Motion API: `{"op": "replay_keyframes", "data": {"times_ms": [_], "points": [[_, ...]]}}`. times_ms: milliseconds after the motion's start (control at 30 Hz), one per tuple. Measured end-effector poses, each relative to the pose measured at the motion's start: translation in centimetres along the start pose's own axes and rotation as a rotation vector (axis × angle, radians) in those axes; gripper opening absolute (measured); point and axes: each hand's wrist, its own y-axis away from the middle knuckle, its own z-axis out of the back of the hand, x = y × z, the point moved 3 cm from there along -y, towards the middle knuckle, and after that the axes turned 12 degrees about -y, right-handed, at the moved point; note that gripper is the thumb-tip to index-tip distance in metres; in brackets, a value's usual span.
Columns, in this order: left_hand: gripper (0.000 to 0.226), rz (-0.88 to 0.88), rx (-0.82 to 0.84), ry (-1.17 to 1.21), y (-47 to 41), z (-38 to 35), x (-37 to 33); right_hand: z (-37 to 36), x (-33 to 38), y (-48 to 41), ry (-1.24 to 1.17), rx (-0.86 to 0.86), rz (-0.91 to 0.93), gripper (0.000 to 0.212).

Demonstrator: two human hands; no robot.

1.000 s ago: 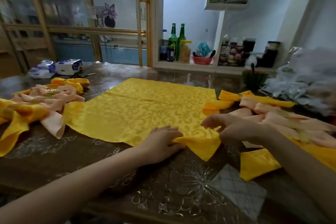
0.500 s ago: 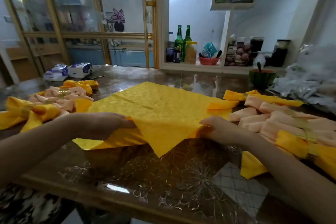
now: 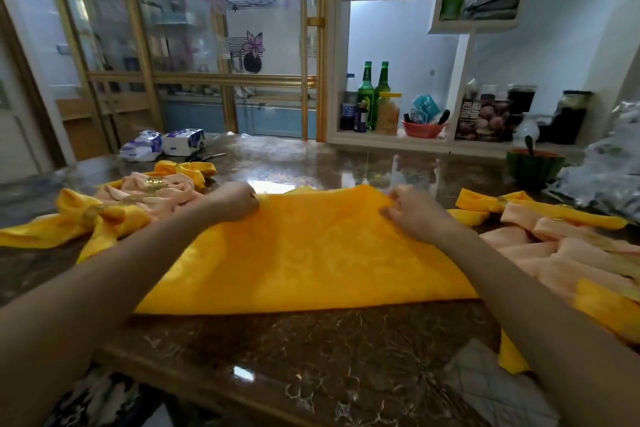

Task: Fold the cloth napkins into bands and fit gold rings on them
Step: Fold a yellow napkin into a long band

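Note:
A yellow patterned napkin (image 3: 311, 250) lies folded over on the dark glossy table (image 3: 311, 357), its fold along the near side. My left hand (image 3: 235, 201) grips its far left corner. My right hand (image 3: 412, 211) pinches its far right corner. To the left sits a heap of yellow and peach napkins (image 3: 138, 198) that wear gold rings (image 3: 154, 182). More peach and yellow napkins (image 3: 554, 243) are piled on the right, one with a gold ring (image 3: 501, 199).
Two tissue packs (image 3: 162, 144) and scissors (image 3: 204, 158) lie at the table's back left. A green melon-shaped bowl (image 3: 533, 166) and a crinkled plastic bag (image 3: 606, 170) stand at the back right. Behind the table, a shelf holds green bottles (image 3: 372, 94) and jars.
Both hands carried the napkin's near edge up and over to the far edge, so it now lies folded in half. The camera tilted up a little.

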Motion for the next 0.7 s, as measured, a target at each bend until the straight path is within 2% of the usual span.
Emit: {"op": "replay_keyframes", "data": {"times_ms": [33,67,100,133,200,267,333,433,567,633,700], "points": [[0.04,0.038,-0.084,-0.04,0.2,0.0,-0.2,-0.3,0.5,0.0,0.157,-0.212,0.071,0.037],[0.052,0.09,-0.165,-0.061,0.6,-0.1,-0.5,-1.1,1.1,0.1,0.257,-0.305,0.141,0.038],[0.062,0.115,-0.215,-0.096,1.2,-0.2,-0.9,-2.1,1.6,0.4,0.197,-0.29,0.216,0.039],[0.067,0.098,-0.239,-0.134,1.9,-0.8,-1.3,-3.3,1.9,0.8,0.09,-0.182,0.254,0.04],[0.063,-0.041,-0.192,-0.176,3.2,-2.3,-1.7,-5.9,2.2,2.3,-0.021,0.112,0.285,0.045],[0.055,-0.166,-0.099,-0.233,4.6,-3.9,-1.3,-8.1,1.7,2.4,0.03,0.282,0.286,0.053],[0.052,-0.211,-0.039,-0.221,6.2,-4.7,-0.1,-9.0,1.4,2.1,0.092,0.367,0.251,0.058],[0.05,-0.172,-0.024,-0.138,7.7,-4.6,2.6,-9.4,1.5,0.7,0.109,0.395,0.204,0.063],[0.048,-0.126,-0.27,-0.212,8.6,-2.6,5.9,-9.4,1.2,-1.9,0.143,0.363,0.118,0.066],[0.045,-0.051,-0.37,-0.086,8.6,-1.3,7.7,-9.4,0.5,-3.1,0.171,0.324,0.066,0.066],[0.038,0.068,-0.356,0.183,7.7,-0.8,10.0,-9.8,0.4,-3.9,0.185,0.27,0.069,0.065]]}}
